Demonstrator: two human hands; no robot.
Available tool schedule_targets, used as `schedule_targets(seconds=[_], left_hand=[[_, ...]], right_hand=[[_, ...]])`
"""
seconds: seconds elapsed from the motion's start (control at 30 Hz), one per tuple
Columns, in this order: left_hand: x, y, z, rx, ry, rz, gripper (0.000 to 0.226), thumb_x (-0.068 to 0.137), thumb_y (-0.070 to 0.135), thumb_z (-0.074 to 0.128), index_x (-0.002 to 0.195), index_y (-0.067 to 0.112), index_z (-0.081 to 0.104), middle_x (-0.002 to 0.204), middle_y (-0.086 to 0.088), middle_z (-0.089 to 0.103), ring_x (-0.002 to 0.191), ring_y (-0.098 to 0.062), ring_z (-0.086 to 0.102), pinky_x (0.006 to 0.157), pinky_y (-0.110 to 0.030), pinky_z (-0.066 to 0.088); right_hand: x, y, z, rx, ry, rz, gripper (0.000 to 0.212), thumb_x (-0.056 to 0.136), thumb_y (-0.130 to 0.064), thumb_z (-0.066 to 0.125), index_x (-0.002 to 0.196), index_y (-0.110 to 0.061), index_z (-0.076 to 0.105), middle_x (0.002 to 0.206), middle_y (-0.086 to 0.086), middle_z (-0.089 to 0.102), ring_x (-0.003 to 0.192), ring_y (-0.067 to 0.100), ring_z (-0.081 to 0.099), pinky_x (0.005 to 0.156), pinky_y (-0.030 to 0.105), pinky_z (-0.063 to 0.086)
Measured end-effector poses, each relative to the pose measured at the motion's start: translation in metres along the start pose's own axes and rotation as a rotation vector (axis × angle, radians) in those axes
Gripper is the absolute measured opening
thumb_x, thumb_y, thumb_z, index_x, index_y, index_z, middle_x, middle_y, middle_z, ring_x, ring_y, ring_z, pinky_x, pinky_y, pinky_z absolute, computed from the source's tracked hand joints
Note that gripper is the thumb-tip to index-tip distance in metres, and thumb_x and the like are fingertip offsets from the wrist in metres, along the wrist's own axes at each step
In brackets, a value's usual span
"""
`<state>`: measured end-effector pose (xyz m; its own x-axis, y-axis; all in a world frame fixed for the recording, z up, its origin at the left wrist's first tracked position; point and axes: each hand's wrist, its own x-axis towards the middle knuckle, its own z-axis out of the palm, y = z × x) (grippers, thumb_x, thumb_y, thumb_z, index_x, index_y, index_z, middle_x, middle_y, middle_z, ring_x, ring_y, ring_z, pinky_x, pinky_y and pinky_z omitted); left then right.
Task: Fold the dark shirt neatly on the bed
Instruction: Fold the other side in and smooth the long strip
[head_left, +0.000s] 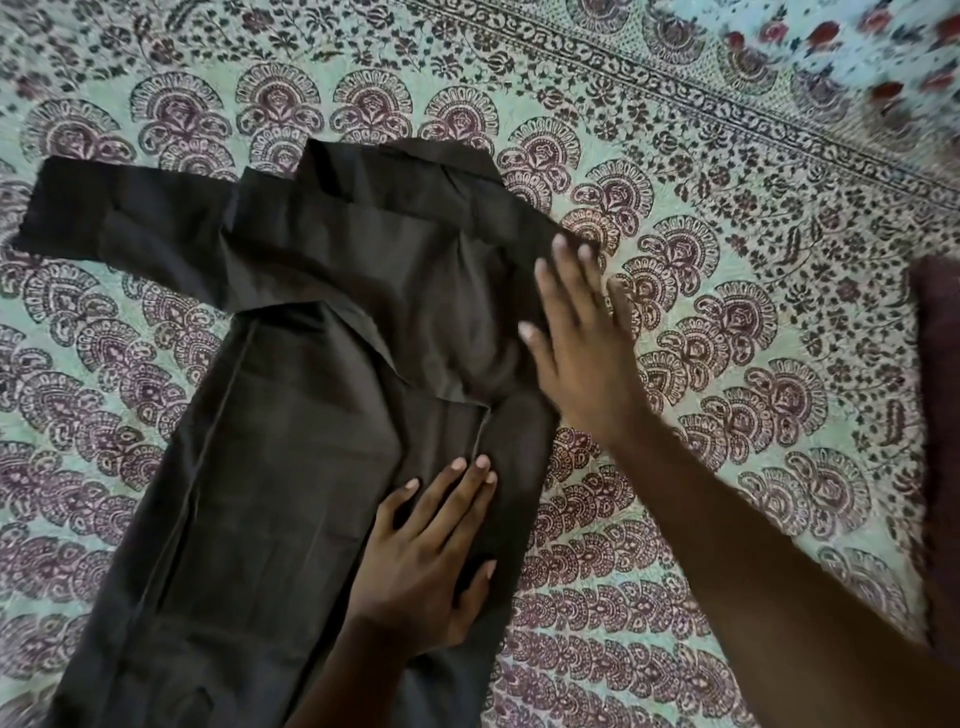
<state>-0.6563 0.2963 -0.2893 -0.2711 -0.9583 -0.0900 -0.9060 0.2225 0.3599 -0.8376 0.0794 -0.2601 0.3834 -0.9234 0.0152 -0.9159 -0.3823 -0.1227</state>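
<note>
Both palms flat and open, gripping nothing, pressing down on cloth. Spread across a patterned bedsheet (727, 322) in pale green with maroon paisley fans: the dark shirt (291, 415), lying lengthwise from far to near, collar at the far end. At far left, one short sleeve (119, 218) stretched out sideways, flat on the sheet. Nearer, along the left side of the body panel, a long straight crease running toward the near edge. Over the middle, the right side of the garment folded inward, its edge cutting diagonally down the chest. Near centre, left hand (426, 561) laid on the lower body of the garment, fingers together and pointing far, thumb out to the right, forearm entering from the near edge. Farther and to the right, right hand (582, 353) spread wide over the folded right edge, fingertips near the shoulder, heel of the palm partly over the sheet. At the far right edge, a dark maroon cloth (940, 415), blurred, kind unclear.
</note>
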Motion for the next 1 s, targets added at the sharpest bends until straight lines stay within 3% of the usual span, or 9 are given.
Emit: schedule_targets(seconds=[0.07, 0.13, 0.23, 0.3, 0.43, 0.57, 0.87, 1.0], left_hand=[[0.0, -0.002, 0.002, -0.004, 0.011, 0.008, 0.081, 0.091, 0.053, 0.057, 0.162, 0.022, 0.034, 0.173, 0.007, 0.023, 0.158, -0.012, 0.023, 0.116, -0.044, 0.036], [0.0, -0.003, 0.002, 0.004, 0.015, 0.009, 0.081, 0.091, 0.053, 0.057, 0.162, 0.022, 0.034, 0.173, 0.006, 0.023, 0.158, -0.012, 0.023, 0.116, -0.044, 0.035], [0.001, -0.002, 0.003, 0.024, 0.014, 0.006, 0.082, 0.089, 0.054, 0.059, 0.162, 0.022, 0.035, 0.172, 0.006, 0.023, 0.158, -0.013, 0.024, 0.116, -0.045, 0.036], [0.0, -0.002, 0.003, 0.029, 0.012, 0.009, 0.083, 0.089, 0.054, 0.059, 0.162, 0.022, 0.035, 0.172, 0.006, 0.023, 0.158, -0.013, 0.024, 0.116, -0.046, 0.036], [-0.001, -0.001, 0.001, 0.052, 0.009, 0.01, 0.082, 0.091, 0.055, 0.056, 0.162, 0.021, 0.034, 0.173, 0.006, 0.021, 0.158, -0.012, 0.023, 0.117, -0.047, 0.034], [-0.003, -0.001, 0.002, 0.069, 0.017, 0.028, 0.08, 0.093, 0.055, 0.053, 0.163, 0.02, 0.033, 0.173, 0.005, 0.02, 0.159, -0.013, 0.022, 0.119, -0.048, 0.031], [-0.014, -0.001, -0.003, 0.143, -0.015, 0.082, 0.075, 0.101, 0.055, 0.041, 0.162, 0.013, 0.033, 0.174, -0.002, 0.02, 0.16, -0.02, 0.018, 0.123, -0.049, 0.024], [-0.074, -0.007, 0.0, 0.224, -0.101, 0.25, 0.074, 0.106, 0.055, 0.032, 0.164, 0.009, 0.023, 0.175, -0.006, 0.009, 0.162, -0.023, 0.01, 0.126, -0.049, 0.021]], right_hand=[[-0.053, -0.014, 0.012, 0.012, -0.032, -0.064, 0.058, 0.111, -0.04, 0.039, 0.162, -0.013, 0.034, 0.174, 0.005, 0.016, 0.161, 0.024, 0.014, 0.123, 0.056, 0.027], [-0.077, -0.009, 0.02, -0.045, -0.091, -0.095, 0.062, 0.11, -0.051, 0.037, 0.164, -0.02, 0.03, 0.175, 0.001, 0.015, 0.161, 0.02, 0.016, 0.121, 0.056, 0.027], [-0.039, 0.022, 0.022, -0.117, -0.154, -0.085, 0.076, 0.102, -0.075, 0.027, 0.166, -0.036, 0.017, 0.176, -0.003, 0.008, 0.161, 0.021, 0.015, 0.122, 0.06, 0.021], [0.002, 0.041, 0.02, -0.119, -0.161, -0.017, 0.078, 0.099, -0.079, 0.02, 0.166, -0.038, 0.014, 0.176, -0.002, 0.008, 0.16, 0.025, 0.017, 0.12, 0.064, 0.022], [0.036, 0.042, 0.014, -0.106, -0.181, 0.061, 0.081, 0.099, -0.072, 0.019, 0.166, -0.026, 0.017, 0.175, 0.006, 0.012, 0.159, 0.036, 0.015, 0.119, 0.066, 0.025], [-0.013, 0.01, 0.01, -0.019, -0.041, 0.095, 0.068, 0.108, -0.051, 0.033, 0.165, -0.016, 0.021, 0.175, 0.004, 0.011, 0.161, 0.03, 0.01, 0.122, 0.061, 0.023], [-0.168, -0.049, 0.031, -0.036, -0.172, 0.032, 0.062, 0.109, -0.055, 0.024, 0.165, -0.032, 0.02, 0.175, 0.001, 0.008, 0.16, 0.032, 0.012, 0.122, 0.061, 0.024], [-0.209, -0.07, 0.03, -0.032, -0.178, 0.012, 0.062, 0.108, -0.055, 0.024, 0.166, -0.032, 0.018, 0.176, 0.0, 0.007, 0.16, 0.032, 0.011, 0.122, 0.06, 0.022]])
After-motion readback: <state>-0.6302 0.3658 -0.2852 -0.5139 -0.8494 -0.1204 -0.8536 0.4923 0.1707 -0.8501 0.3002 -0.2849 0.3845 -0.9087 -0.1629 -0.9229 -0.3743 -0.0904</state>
